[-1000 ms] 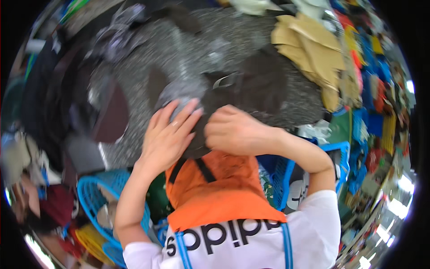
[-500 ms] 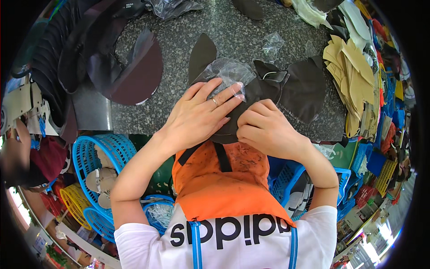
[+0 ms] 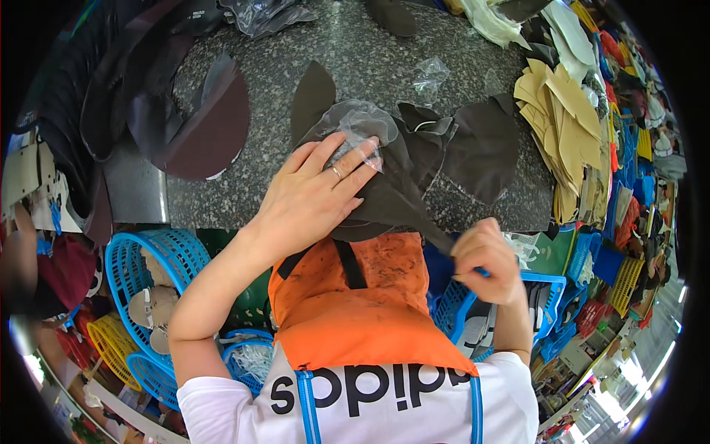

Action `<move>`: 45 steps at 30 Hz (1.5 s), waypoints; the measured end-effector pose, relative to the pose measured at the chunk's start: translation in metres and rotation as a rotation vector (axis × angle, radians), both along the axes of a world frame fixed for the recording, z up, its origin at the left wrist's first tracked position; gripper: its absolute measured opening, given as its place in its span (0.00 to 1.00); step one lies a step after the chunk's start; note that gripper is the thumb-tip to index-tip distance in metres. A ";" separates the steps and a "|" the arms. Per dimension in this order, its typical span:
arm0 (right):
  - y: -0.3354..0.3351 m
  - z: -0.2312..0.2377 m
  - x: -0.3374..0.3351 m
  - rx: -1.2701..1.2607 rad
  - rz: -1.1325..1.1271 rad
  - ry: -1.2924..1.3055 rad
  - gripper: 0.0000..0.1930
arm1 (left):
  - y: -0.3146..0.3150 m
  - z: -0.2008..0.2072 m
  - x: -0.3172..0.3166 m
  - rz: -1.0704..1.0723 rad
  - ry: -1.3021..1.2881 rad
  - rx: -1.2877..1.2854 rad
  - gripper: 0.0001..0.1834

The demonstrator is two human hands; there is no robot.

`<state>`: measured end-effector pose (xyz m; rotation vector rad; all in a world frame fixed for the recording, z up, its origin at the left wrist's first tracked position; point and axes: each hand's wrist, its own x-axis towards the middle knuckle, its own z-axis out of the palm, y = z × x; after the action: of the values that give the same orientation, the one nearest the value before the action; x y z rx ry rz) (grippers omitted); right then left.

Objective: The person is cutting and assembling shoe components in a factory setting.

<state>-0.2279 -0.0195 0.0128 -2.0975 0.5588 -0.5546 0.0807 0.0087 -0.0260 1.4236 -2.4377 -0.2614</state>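
On the speckled stone tabletop (image 3: 244, 196), my left hand (image 3: 314, 181) lies flat with its fingers stretched out. It presses on a dark brown leather-like piece (image 3: 396, 200) and on a crumpled clear plastic film (image 3: 362, 122). My right hand (image 3: 488, 260) is past the table's front edge, fingers curled in a pinch. Between its fingertips is the end of the dark piece, which stretches from under my left hand into a narrow strip. A dark pointed piece (image 3: 313, 96) sticks out beyond the film. Further right, another dark piece (image 3: 481, 152) rests on the table.
Large maroon pieces (image 3: 214, 137) lie at the left, beside a stack of black ones (image 3: 59, 111). Tan cut pieces (image 3: 562, 122) are piled on the right. Blue plastic baskets (image 3: 118, 263) stand below the table's front edge. An orange apron (image 3: 370, 325) covers my lap.
My right hand has moved from beside my left hand down and right, past the table edge, drawing out the end of the dark piece. My left hand stays on the pieces.
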 end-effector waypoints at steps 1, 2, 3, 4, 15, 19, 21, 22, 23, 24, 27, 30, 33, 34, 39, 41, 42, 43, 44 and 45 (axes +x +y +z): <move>0.007 -0.008 0.012 -0.077 -0.027 0.054 0.11 | 0.001 0.001 -0.003 0.017 -0.012 0.001 0.31; 0.009 -0.014 0.027 -0.123 -0.066 0.118 0.11 | 0.001 0.003 -0.005 0.033 -0.024 0.002 0.32; 0.008 -0.025 0.041 -0.188 -0.104 0.116 0.11 | 0.003 0.005 -0.007 0.022 -0.029 0.001 0.32; 0.006 -0.034 0.050 -0.258 -0.142 0.114 0.11 | 0.003 0.007 -0.009 0.032 -0.032 -0.003 0.33; -0.003 -0.024 0.074 -0.434 -0.537 0.299 0.12 | 0.012 0.025 -0.014 0.138 -0.042 -0.047 0.33; -0.002 -0.040 0.084 -0.487 -0.500 0.342 0.11 | -0.004 0.000 -0.039 0.051 0.090 -0.091 0.38; -0.004 -0.047 0.077 -0.460 -0.527 0.311 0.12 | -0.009 -0.008 -0.039 0.039 0.022 0.056 0.42; -0.003 -0.049 0.071 -0.433 -0.554 0.279 0.12 | -0.008 -0.008 -0.038 0.032 0.025 0.061 0.42; 0.000 -0.047 0.059 -0.416 -0.609 0.240 0.12 | -0.008 -0.007 -0.037 0.038 0.002 0.060 0.42; 0.006 -0.048 0.043 -0.439 -0.703 0.238 0.12 | -0.009 -0.006 -0.038 0.049 -0.020 0.052 0.43; 0.017 -0.059 0.025 -0.448 -0.779 0.279 0.12 | -0.014 -0.006 -0.044 0.037 -0.017 0.062 0.43; 0.011 -0.036 0.050 -0.484 -0.645 0.345 0.09 | -0.007 -0.007 -0.040 0.043 -0.003 0.078 0.43; -0.012 -0.024 0.060 -0.380 -0.680 0.332 0.10 | -0.009 0.005 -0.041 0.084 0.013 0.050 0.42; -0.018 -0.023 0.063 -0.384 -0.685 0.329 0.10 | -0.008 0.011 -0.041 0.111 0.014 0.027 0.41; -0.033 -0.031 0.088 -0.476 -0.634 0.325 0.09 | -0.007 0.010 -0.039 0.124 -0.086 -0.007 0.38; -0.034 -0.039 0.093 -0.474 -0.616 0.372 0.09 | -0.008 0.000 -0.039 0.104 -0.066 0.009 0.40; -0.032 -0.041 0.092 -0.467 -0.612 0.376 0.09 | -0.006 -0.001 -0.039 0.106 -0.065 0.017 0.40; -0.030 -0.043 0.090 -0.505 -0.646 0.323 0.09 | -0.005 -0.002 -0.040 0.132 -0.071 0.042 0.41; -0.028 -0.045 0.086 -0.542 -0.681 0.269 0.08 | -0.004 -0.003 -0.039 0.157 -0.078 0.067 0.42; -0.022 -0.045 0.077 -0.537 -0.726 0.266 0.08 | -0.004 -0.004 -0.037 0.150 -0.111 0.052 0.45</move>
<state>-0.1513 -0.0417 -0.0318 -2.4588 1.4895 -0.9093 0.0434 0.0049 -0.0303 1.6758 -2.4107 -0.2181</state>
